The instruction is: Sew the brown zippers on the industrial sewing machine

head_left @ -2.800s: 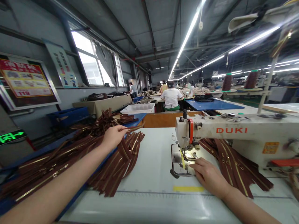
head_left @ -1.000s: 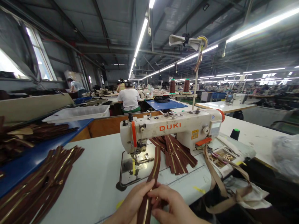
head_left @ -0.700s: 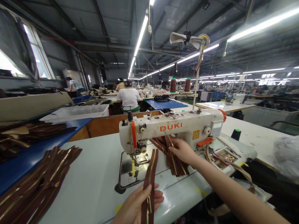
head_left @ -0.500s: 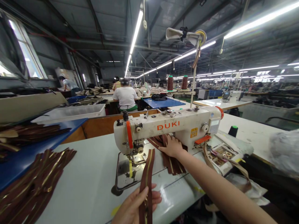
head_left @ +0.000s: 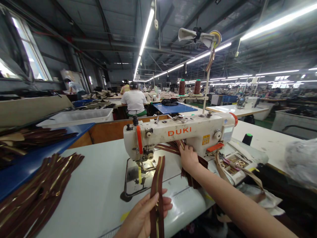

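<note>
Working at a white sewing machine (head_left: 180,125) marked DUKI, a person holds a brown zipper strip (head_left: 158,175) in the left hand (head_left: 143,213), while the right hand (head_left: 189,160) reaches in beneath the machine's arm. The strip runs upright in front of the machine, just right of its needle plate (head_left: 132,180), pinched between the left thumb on top and fingers behind. A second earlier, both hands met on this strip in front of the machine; since then the right hand has left it for the zipper pile (head_left: 194,181) under the machine's arm. There the right fingers bend over the strips, though their tips are hidden and a firm grip cannot be told. Half a second ago the right hand lay flatter across the pile; now it is more curled, and the pile's near ends have swung toward the machine's right end. The left hand has stayed nearly in place. Left of the machine, a larger zipper bundle (head_left: 47,193) lies as it did half a second ago. A seated co-worker (head_left: 134,101) in a white top remains beyond the machine, back to the camera.
</note>
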Demonstrator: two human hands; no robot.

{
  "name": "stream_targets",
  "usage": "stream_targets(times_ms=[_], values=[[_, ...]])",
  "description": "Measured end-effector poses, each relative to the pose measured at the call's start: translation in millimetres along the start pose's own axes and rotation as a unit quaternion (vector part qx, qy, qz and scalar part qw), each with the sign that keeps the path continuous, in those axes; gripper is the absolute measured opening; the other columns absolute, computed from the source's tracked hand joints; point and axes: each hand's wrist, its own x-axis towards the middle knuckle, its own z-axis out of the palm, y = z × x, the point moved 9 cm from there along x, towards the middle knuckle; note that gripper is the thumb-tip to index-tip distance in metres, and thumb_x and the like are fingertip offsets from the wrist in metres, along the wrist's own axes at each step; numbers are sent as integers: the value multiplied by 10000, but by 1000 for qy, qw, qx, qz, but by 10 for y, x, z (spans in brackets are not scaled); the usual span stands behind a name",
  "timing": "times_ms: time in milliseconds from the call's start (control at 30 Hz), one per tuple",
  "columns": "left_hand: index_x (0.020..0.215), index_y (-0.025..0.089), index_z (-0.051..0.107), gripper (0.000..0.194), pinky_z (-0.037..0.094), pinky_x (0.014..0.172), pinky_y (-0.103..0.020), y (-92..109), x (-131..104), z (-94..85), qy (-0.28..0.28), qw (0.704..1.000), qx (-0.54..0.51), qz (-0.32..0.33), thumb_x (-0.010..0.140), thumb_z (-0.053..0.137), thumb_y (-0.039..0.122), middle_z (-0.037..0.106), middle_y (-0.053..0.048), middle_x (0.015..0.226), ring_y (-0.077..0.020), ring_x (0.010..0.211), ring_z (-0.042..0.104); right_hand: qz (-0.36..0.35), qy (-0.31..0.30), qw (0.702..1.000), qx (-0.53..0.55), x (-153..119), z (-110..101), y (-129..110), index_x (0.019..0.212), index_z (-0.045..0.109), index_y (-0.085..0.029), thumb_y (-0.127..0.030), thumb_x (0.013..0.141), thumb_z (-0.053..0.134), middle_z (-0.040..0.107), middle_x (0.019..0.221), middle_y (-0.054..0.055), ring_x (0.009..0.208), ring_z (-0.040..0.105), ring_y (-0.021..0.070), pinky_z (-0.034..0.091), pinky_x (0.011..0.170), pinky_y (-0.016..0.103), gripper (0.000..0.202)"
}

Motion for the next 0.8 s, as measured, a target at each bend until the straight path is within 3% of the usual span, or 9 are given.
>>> stream_targets(times_ms=[100,200,300,400,467,533,600,700,800], values=[[1063,105,620,281,529,676,-270,-28,-81,2,21,999,-19,-32,816,664,233,731,-116,843,-200,754,700,-16,22,1000,1,49,-41,-79,1297,459,-60,-100,851,397,533,1201,260,1093,475,333,397,860,459,452],[1140,109,572,320,527,626,-293,-82,-176,30,12,996,-57,-71,874,577,286,721,-105,820,-212,722,698,-58,50,997,15,-82,-173,-195,1271,496,-92,-194,859,465,511,1267,227,1190,404,324,255,1004,490,426],[1136,97,569,338,524,636,-304,-121,-272,83,-23,992,-83,-91,882,546,320,711,-101,819,-218,727,694,-143,55,979,137,-463,-360,-357,979,657,-146,-245,882,453,617,1102,139,1082,493,259,318,963,382,247],[1095,101,585,323,515,664,-290,-178,-342,118,-61,992,-58,-89,845,577,305,701,-103,868,-214,773,688,-163,-59,929,327,-938,-367,-462,691,634,-168,-299,928,378,641,742,51,761,575,171,413,709,265,372],[1093,132,584,342,500,649,-260,-248,-353,126,-90,993,13,-79,756,616,185,692,-84,906,-212,794,688,-145,-122,888,418,-1222,-337,-513,726,633,-177,-318,922,392,638,709,20,700,576,147,407,647,240,341],[1137,171,568,501,471,580,-215,-323,-337,113,-115,983,129,-61,648,581,62,687,-55,923,-183,720,688,-132,-145,866,459,-1426,-306,-544,806,638,-188,-290,881,461,651,753,12,727,583,147,409,658,234,218],[1210,197,542,614,438,506,-192,-313,-312,66,-114,955,274,-12,621,520,26,695,-37,899,-138,580,654,-124,-131,868,464,-1543,-272,-538,845,620,-183,-230,816,522,642,800,24,762,576,159,412,686,246,112],[1328,210,476,655,477,544,-231,-115,-353,20,-72,870,476,106,694,472,44,725,-60,885,-176,591,655,-113,-109,859,488,-1645,-156,-534,803,573,-171,-180,761,530,601,796,34,750,553,163,417,687,259,61],[1315,212,513,601,507,765,-310,84,-491,25,-26,801,560,212,727,522,85,701,-122,1079,-301,904,670,-97,-164,779,598,-1756,87,-674,802,576,-182,-235,747,574,603,763,21,725,559,161,433,675,259,76]])
